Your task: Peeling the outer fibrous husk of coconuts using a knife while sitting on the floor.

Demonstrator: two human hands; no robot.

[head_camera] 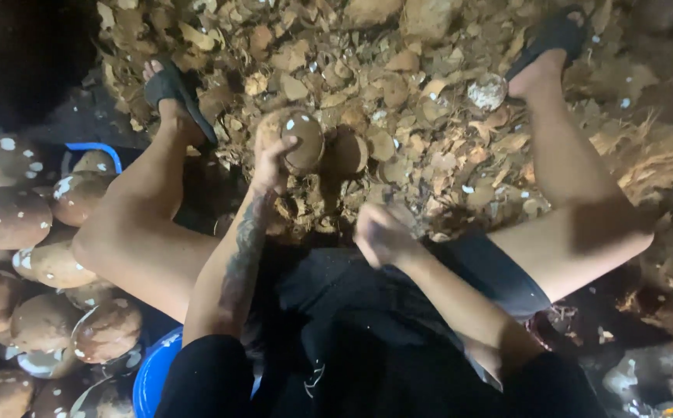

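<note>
Clearly much of the work was already done: a heap of peeled coconuts (34,271), brown and flecked with white, lay piled at the person's left, some resting in a blue tub (150,379), and a thick litter of shell chips (398,85) covered the ground between the two sandalled feet. One coconut (303,141) was in hand, held out in front of the knees just above the litter. The left hand (273,159) was wrapped around its near side, fingers closed on it, and its surface showed the same white nicks as those in the pile, so it looked partly pared. The right hand (379,236) was drawn back toward the lap and closed into a fist; it was blurred, so whether it gripped a blade or anything else could not be told. How many unpeeled coconuts remained was not shown, though at least this one was left to finish, judging by its brown skin
</note>
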